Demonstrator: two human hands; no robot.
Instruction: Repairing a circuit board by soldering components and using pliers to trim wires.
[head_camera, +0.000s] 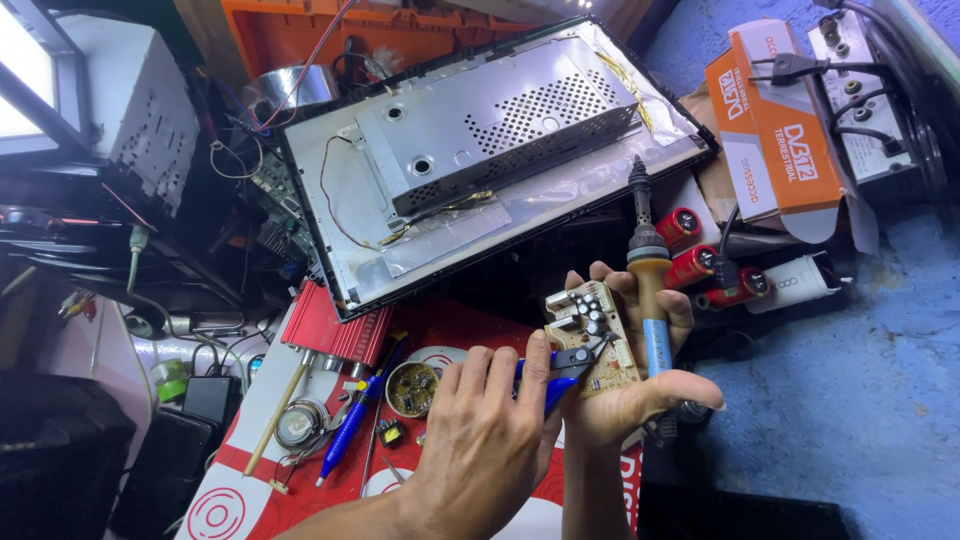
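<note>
The left hand (480, 440) closes blue-handled pliers (570, 365) on the small circuit board (590, 335) that the right hand (630, 390) clasps alongside a soldering iron (650, 290).

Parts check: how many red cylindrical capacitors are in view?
3. All lie right of the soldering iron: red capacitor one uppermost, red capacitor two below it, red capacitor three lowest, beside the white box. More may be hidden.

Bare blue floor (840, 400) right lies open — the panel (480, 150) and red capacitors (700, 262) crowd ahead.
</note>
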